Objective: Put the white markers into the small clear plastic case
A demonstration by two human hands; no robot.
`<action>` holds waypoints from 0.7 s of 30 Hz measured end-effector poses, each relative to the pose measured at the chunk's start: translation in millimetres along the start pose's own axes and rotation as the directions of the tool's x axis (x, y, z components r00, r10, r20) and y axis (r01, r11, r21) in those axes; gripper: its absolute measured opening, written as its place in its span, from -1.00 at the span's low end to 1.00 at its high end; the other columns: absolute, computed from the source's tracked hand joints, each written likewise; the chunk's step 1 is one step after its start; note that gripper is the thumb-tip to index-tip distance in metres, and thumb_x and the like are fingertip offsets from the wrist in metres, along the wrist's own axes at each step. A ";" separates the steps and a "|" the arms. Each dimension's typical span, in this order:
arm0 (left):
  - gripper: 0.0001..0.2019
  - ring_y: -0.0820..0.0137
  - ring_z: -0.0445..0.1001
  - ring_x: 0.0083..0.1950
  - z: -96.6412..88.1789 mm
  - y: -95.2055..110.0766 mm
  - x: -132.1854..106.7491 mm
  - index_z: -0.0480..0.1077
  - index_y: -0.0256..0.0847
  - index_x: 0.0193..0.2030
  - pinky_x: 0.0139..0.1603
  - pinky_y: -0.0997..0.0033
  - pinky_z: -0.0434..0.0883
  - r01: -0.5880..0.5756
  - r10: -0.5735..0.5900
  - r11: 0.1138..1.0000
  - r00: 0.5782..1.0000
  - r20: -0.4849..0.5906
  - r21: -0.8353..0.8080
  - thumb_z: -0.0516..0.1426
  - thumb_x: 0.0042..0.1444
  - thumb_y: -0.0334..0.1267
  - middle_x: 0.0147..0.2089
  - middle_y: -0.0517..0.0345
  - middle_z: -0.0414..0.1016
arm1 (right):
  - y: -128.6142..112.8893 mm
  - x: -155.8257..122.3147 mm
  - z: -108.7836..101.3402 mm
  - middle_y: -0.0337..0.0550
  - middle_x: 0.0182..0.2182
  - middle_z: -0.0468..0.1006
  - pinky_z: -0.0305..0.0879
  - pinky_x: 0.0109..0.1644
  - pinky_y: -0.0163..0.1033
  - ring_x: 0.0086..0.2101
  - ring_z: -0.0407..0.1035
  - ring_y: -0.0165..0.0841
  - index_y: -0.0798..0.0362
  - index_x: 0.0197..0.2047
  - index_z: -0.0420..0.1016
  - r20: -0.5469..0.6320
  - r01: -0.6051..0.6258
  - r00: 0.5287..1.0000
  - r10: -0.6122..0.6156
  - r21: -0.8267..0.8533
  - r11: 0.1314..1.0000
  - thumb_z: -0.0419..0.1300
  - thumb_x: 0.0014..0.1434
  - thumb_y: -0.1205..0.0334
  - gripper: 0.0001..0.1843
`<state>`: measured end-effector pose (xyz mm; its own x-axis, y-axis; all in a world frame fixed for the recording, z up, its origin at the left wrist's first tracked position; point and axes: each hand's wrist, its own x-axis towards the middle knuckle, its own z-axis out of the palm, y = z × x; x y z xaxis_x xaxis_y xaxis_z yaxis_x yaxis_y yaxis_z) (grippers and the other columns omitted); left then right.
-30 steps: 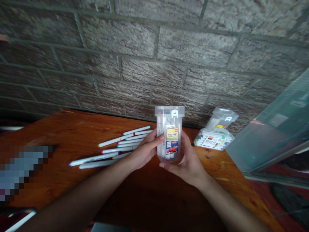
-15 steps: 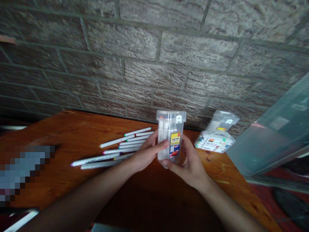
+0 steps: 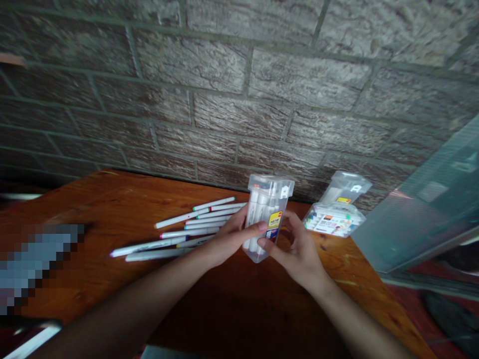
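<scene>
A clear plastic marker case [image 3: 266, 214] with a yellow-and-white label, packed with white markers, is held tilted above the wooden table [image 3: 75, 199]. My left hand [image 3: 228, 237] grips it from the left, its thumb lying across the front. My right hand [image 3: 297, 247] holds its lower right side between thumb and curled fingers. Several loose white markers [image 3: 187, 224] with coloured bands lie on the table to the left of my hands. Their right ends are hidden behind my left hand.
A second clear case [image 3: 334, 214] lies at the back right, with markers spilling from it. A brick wall [image 3: 239, 99] rises behind the table. A glass pane [image 3: 422, 209] stands at the right, and a pixelated blurred object [image 3: 33, 262] lies at the left.
The case has tilted, its top leaning right, and turned in my hands, so the label now faces more to the right. My right fingers have curled closer around it.
</scene>
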<state>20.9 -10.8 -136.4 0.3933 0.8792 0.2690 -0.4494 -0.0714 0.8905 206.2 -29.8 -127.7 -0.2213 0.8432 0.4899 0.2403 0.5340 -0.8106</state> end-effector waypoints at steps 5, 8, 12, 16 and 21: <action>-0.58 0.07 0.54 0.22 4.4 3.3 2.6 0.54 -0.16 0.18 0.24 0.17 0.41 0.026 -0.029 0.995 0.999 -0.029 -0.099 0.32 0.21 -0.09 0.15 0.01 0.66 | -3.2 1.0 1.2 -0.02 -0.02 0.67 0.56 0.07 0.02 -0.06 0.59 -0.12 -0.04 0.14 0.45 -0.009 -0.074 0.997 0.075 0.047 0.996 0.53 0.12 0.07 -0.42; -0.59 0.07 0.58 0.13 4.8 5.0 3.0 0.55 -0.18 0.14 0.16 0.18 0.43 0.043 -0.048 0.989 0.998 -0.032 -0.144 0.33 0.18 -0.11 0.07 0.00 0.68 | -3.6 2.2 0.5 -0.05 -0.04 0.67 0.57 0.04 -0.02 -0.08 0.59 -0.16 -0.04 0.12 0.46 -0.006 -0.073 0.997 0.073 0.062 0.995 0.51 0.12 0.11 -0.45; -0.58 0.06 0.55 0.19 4.0 6.5 2.2 0.54 -0.20 0.17 0.17 0.19 0.42 0.004 -0.008 0.992 1.000 -0.027 -0.129 0.36 0.21 -0.13 0.14 -0.03 0.66 | -3.1 3.8 -2.1 -0.04 0.01 0.67 0.57 0.03 -0.07 -0.06 0.59 -0.19 -0.05 0.19 0.45 0.012 -0.047 0.999 0.046 0.094 0.994 0.48 0.16 0.15 -0.44; -0.55 0.05 0.50 0.29 5.5 8.0 2.1 0.53 -0.15 0.22 0.24 0.19 0.40 -0.043 0.039 0.992 0.999 -0.038 -0.115 0.38 0.22 -0.13 0.25 -0.02 0.61 | 0.1 4.2 -3.6 -0.01 0.13 0.63 0.57 0.07 -0.03 0.04 0.57 -0.16 -0.12 0.36 0.33 0.010 -0.024 1.000 0.023 0.155 0.988 0.46 0.20 0.14 -0.28; -0.50 0.00 0.44 0.37 5.6 7.0 2.9 0.52 -0.13 0.22 0.33 0.11 0.35 -0.069 0.064 0.996 0.995 -0.077 -0.054 0.43 0.17 -0.15 0.25 -0.02 0.61 | 3.5 3.7 -2.8 -0.01 0.16 0.62 0.52 0.17 0.06 0.06 0.57 -0.12 -0.14 0.36 0.35 -0.011 -0.026 1.000 0.028 0.147 0.989 0.53 0.14 0.13 -0.22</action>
<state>23.4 -11.4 -127.3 0.3009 0.9063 0.2967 -0.5181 -0.1059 0.8487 208.9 -24.5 -127.9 -0.2040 0.8583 0.4709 0.1039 0.4973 -0.8613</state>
